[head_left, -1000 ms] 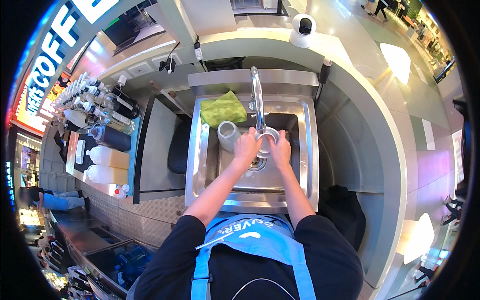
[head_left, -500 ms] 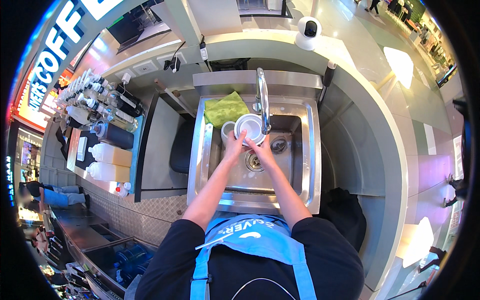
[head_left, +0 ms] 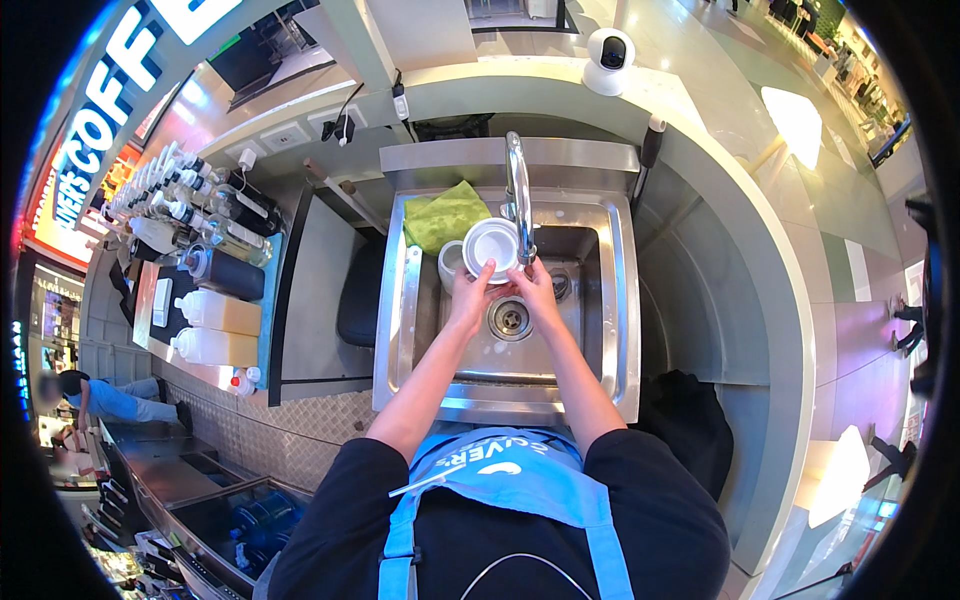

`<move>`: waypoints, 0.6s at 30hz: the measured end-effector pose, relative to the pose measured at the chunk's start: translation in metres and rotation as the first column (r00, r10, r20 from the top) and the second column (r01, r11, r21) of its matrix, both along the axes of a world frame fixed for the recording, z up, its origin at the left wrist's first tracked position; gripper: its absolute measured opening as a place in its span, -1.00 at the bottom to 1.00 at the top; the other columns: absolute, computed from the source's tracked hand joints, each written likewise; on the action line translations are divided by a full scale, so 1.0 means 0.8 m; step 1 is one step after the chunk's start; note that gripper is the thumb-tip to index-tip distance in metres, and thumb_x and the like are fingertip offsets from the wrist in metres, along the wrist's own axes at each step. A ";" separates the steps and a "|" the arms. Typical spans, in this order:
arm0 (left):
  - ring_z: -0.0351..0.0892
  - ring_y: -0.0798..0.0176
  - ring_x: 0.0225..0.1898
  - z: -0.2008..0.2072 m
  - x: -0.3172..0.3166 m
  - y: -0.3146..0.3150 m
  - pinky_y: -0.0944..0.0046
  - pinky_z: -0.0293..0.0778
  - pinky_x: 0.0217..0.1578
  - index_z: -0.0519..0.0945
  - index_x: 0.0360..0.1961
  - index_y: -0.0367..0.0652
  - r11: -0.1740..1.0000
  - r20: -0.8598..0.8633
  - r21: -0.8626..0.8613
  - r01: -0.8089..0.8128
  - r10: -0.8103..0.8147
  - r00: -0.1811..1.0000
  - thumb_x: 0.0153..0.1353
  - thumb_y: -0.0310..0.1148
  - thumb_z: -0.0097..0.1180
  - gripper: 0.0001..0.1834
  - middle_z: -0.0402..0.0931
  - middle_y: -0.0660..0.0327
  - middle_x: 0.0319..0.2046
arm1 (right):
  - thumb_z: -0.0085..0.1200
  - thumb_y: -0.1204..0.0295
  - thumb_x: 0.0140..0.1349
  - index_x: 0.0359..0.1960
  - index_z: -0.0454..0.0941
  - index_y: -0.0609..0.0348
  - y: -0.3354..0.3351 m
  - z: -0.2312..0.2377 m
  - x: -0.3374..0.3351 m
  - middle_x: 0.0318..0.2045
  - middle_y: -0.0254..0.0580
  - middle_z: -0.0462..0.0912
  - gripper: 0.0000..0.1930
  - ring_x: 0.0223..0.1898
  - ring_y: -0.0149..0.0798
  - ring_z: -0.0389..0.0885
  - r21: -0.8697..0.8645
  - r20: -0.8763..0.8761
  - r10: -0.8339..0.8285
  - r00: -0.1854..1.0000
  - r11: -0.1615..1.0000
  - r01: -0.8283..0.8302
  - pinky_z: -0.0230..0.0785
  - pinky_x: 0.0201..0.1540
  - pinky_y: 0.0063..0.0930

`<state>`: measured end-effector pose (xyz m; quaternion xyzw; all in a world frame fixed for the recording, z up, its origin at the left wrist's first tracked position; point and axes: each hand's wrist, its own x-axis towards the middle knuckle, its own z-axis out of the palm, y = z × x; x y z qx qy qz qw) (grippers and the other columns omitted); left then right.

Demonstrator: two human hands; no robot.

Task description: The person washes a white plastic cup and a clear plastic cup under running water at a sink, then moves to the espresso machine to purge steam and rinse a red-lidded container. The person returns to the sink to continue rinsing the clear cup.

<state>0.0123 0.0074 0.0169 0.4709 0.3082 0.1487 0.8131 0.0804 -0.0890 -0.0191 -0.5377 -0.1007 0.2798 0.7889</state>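
Observation:
Over the sink [head_left: 385,345], under the faucet [head_left: 516,190], I hold a round white bowl [head_left: 494,243] with its open side facing up. My left hand [head_left: 472,296] is closed on its lower left rim, thumb on top. My right hand [head_left: 536,290] is closed at the bowl's lower right edge, its fingertips partly hidden by the faucet's spout. Just left of the bowl, a whitish cup [head_left: 451,262] stands in the basin. Behind it, a crumpled green cloth [head_left: 443,218] lies over the sink's back left corner. A metal drain [head_left: 510,319] shows between my forearms.
On the left counter stand several pump bottles [head_left: 225,235] and pale jugs [head_left: 215,347]. A black-handled tool [head_left: 650,145] leans at the sink's back right. A white camera [head_left: 608,62] sits on the curved partition [head_left: 700,110]. Dark fabric [head_left: 685,430] lies by my right side.
The bowl has shifted slightly left. My right hand has moved a little to the right along its edge, while my left hand keeps its hold.

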 end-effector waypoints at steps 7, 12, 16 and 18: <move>0.53 0.30 -0.36 0.008 -0.008 -0.017 0.36 0.56 -0.49 0.26 -0.15 -0.38 0.937 0.010 0.345 -0.053 0.053 0.999 0.07 -0.32 0.16 -0.55 0.45 0.05 -0.28 | -0.15 0.39 0.20 -0.37 0.44 0.34 -0.002 0.023 0.003 -0.65 -0.15 0.52 -0.78 -0.76 -0.33 0.51 -0.387 0.130 -0.117 0.985 0.908 0.159 0.33 -0.80 -0.52; 0.52 0.35 -0.37 0.008 -0.018 -0.022 0.38 0.54 -0.51 0.31 -0.19 -0.36 0.879 -0.032 0.476 -0.023 0.044 0.999 0.04 -0.31 0.19 -0.56 0.47 0.08 -0.32 | -0.15 0.38 0.22 -0.45 0.44 0.37 -0.012 0.029 0.011 -0.66 -0.14 0.52 -0.74 -0.74 -0.34 0.52 -0.499 0.227 -0.017 0.974 0.856 0.132 0.36 -0.76 -0.53; 0.52 0.34 -0.37 0.000 -0.017 -0.021 0.39 0.53 -0.52 0.33 -0.21 -0.35 0.878 -0.052 0.473 -0.076 0.114 0.992 0.03 -0.30 0.20 -0.58 0.48 0.09 -0.34 | -0.09 0.45 0.17 -0.33 0.41 0.37 -0.005 0.017 -0.001 -0.57 -0.13 0.54 -0.82 -0.67 -0.32 0.55 -0.433 0.195 0.011 0.981 0.898 0.076 0.40 -0.69 -0.54; 0.53 0.34 -0.41 -0.004 -0.016 -0.021 0.39 0.52 -0.53 0.34 -0.23 -0.34 0.909 0.048 0.377 -0.175 0.170 0.984 0.03 -0.29 0.20 -0.59 0.48 0.08 -0.35 | -0.05 0.49 0.13 -0.26 0.38 0.36 0.001 0.011 -0.010 -0.52 -0.12 0.55 -0.81 -0.62 -0.30 0.56 -0.287 0.205 0.003 0.979 0.956 0.057 0.42 -0.66 -0.53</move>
